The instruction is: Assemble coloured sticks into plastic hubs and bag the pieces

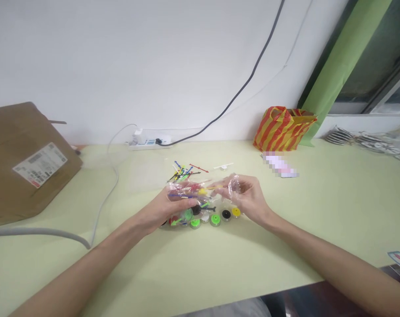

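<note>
A clear plastic bag (183, 188) with coloured pieces inside is held above the table by my left hand (165, 205), its thumb pressed on the front. My right hand (246, 196) is closed at the bag's right end, where crinkled plastic shows, and a thin yellow-orange piece (216, 187) lies at its fingertips. Below my hands sit several small round pieces, among them a green one (215, 219), a black one (226, 215) and a yellow one (236, 212). Behind the bag lies a pile of coloured arrow-shaped pieces (181, 171), with a red arrow (199, 167) beside it.
A cardboard box (28, 132) stands at the left, near a grey cable (38, 231). At the wall is a power strip (150, 143) with a black cord (233, 97). A red-and-yellow striped bag (279, 130) and a blurred card (280, 165) are at the back right.
</note>
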Motion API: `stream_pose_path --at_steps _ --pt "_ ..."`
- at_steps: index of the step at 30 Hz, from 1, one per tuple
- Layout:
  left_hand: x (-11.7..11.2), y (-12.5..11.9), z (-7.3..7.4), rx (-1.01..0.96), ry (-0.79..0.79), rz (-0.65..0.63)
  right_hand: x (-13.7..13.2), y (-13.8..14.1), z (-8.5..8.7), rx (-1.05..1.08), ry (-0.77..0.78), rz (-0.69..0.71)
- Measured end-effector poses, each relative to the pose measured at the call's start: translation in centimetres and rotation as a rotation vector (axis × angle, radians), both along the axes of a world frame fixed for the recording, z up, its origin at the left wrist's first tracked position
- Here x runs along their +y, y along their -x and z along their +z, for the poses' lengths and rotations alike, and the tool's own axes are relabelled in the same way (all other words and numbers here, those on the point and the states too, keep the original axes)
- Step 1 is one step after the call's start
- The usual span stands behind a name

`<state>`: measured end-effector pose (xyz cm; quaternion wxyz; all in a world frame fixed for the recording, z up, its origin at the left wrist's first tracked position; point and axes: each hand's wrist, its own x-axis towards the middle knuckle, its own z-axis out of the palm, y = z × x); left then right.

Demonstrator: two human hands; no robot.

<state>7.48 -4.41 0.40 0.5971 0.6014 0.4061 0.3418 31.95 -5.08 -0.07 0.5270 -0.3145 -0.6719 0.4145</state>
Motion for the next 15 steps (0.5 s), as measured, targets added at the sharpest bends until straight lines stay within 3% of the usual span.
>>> stream_pose_path --at_steps 4,7,11,15 --pt "0.1 0.0 -0.1 -0.061 0.027 0.043 0.1 0.1 0.2 -0.196 -0.175 0.121" --pt "0.1 -0.1 0.0 -0.099 0.081 0.124 1.0 -0.7 0.2 -0.348 -0.282 -0.026" --pt "0.4 0.0 0.0 -0.102 0.076 0.226 3.9 -3.0 -1.3 -0.535 -0.284 -0.330" --pt "1.4 0.5 -0.5 -0.136 0.046 0.342 7.7 -5.8 -3.9 -0.890 -0.199 -0.352"
